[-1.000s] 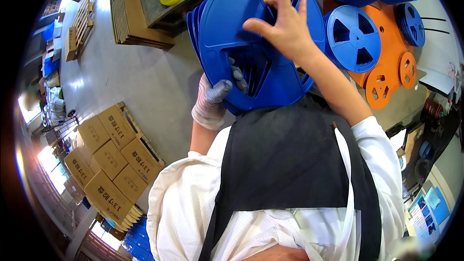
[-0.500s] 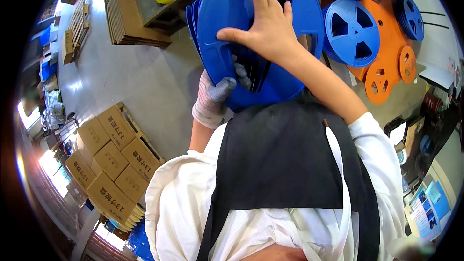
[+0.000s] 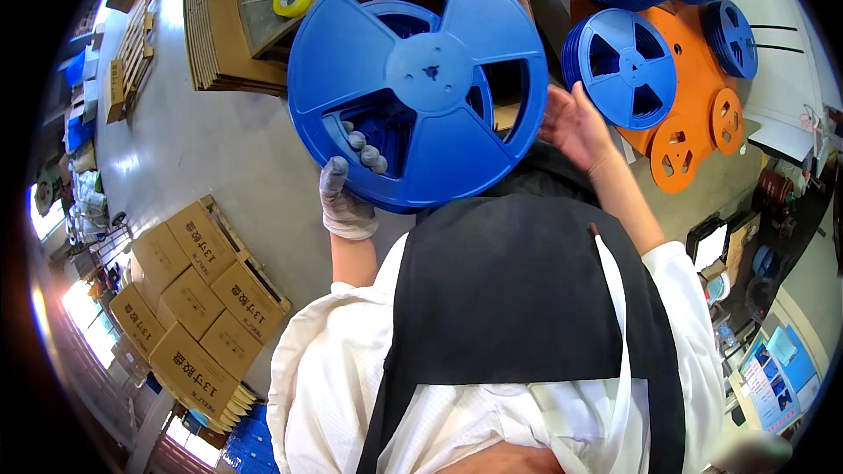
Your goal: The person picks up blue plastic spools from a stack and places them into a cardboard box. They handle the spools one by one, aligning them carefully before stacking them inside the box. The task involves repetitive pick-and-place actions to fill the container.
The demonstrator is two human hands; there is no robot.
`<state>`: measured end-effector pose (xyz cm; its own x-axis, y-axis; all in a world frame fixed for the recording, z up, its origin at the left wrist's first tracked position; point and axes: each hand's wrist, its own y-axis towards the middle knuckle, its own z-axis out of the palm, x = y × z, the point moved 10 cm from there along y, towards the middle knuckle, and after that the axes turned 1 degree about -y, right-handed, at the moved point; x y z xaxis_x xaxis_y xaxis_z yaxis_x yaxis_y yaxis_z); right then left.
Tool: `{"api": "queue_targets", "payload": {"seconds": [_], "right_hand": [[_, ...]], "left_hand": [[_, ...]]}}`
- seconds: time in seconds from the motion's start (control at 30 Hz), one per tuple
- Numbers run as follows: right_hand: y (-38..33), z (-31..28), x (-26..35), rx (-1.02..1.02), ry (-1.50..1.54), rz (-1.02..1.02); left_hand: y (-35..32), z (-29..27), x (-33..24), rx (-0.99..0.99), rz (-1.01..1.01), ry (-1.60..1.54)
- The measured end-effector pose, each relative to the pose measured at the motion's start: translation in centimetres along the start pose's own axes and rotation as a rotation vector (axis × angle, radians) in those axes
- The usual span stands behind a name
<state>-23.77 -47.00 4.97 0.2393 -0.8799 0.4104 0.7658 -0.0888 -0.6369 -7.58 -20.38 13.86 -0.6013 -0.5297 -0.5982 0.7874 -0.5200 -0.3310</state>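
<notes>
Fingers of my gloved left hand hook the blue reel at a cutout; my bare right hand spreads loosely, seemingly empty, beside its rim. Apparently I'm steadying it; next calls for a right-hand grip.

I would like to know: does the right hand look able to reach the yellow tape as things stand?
Probably not straight across: the large blue reel, which the gloved left hand holds, lies between the right hand and the yellow tape in this view.
</notes>
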Motion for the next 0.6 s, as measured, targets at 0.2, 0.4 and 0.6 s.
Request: {"api": "queue_targets", "payload": {"seconds": [0.2,0.4,0.6], "right_hand": [[0.5,6.6,1.2,0.217,0.307,-0.083],[1.1,8.1,4.6,0.34,0.435,-0.232],[-1.9,7.6,10.0,0.149,0.305,-0.465]], "left_hand": [[0.9,-1.5,0.1,-0.024,-0.001,-0.018],[1.4,-0.4,1.0,-0.046,-0.024,0.068],[0.9,-0.2,1.3,-0.122,-0.097,-0.046]]}}
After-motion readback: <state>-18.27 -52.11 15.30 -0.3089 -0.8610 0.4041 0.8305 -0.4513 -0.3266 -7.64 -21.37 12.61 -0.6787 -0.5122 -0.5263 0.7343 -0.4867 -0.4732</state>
